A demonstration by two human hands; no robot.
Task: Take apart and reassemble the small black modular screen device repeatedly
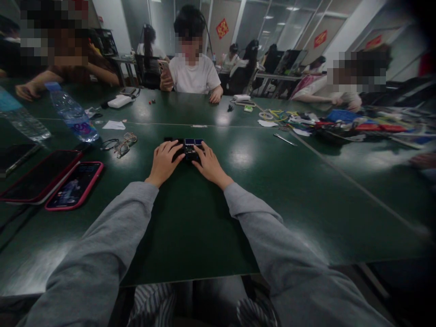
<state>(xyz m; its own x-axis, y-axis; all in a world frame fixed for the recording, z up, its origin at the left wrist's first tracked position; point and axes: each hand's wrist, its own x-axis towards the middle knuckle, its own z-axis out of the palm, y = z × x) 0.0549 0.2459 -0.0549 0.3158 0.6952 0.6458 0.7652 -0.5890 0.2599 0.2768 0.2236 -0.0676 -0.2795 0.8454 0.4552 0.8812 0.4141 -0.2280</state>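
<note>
Between my two hands, a small black device with dark blue panels (193, 142) rests on the dark green table (190, 218). Its kind is too small and dim to make out. My left hand (163, 160) is closed over its left side, with the thumb near the front edge. From the other side, my right hand (209, 162) grips its right end, fingers bent along the panels. Both hands hide parts of the device. A pair of glasses (123, 146) lies to the left of my left hand.
Two plastic bottles (76, 119) and phones, one in a pink case (75, 186), are at the left. A pen (285, 139) and a heap of tangled cables (344, 125) lie to the right. People sit across the table; one in a white shirt (194, 75) holds a phone.
</note>
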